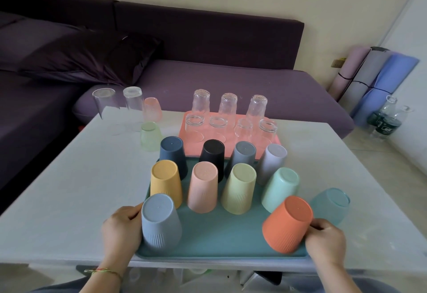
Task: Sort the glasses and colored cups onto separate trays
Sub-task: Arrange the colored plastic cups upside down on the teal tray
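Observation:
A teal tray (pixel 219 235) at the table's near edge carries several upside-down colored cups. My left hand (pixel 121 228) grips the grey-blue cup (pixel 159 221) at the tray's near left corner. My right hand (pixel 325 241) holds the orange cup (pixel 287 223), tilted, at the near right corner. Behind it a coral tray (pixel 276 142) holds several clear glasses (pixel 218 125), all inverted. A translucent teal cup (pixel 331 203) stands on the table just right of the teal tray.
On the white table (pixel 69 188) at the far left stand two tall clear glasses (pixel 132 101), a translucent pink cup (pixel 152 108) and a translucent green cup (pixel 150 136). A purple sofa lies behind. Rolled mats and bottles (pixel 383 119) sit at right on the floor.

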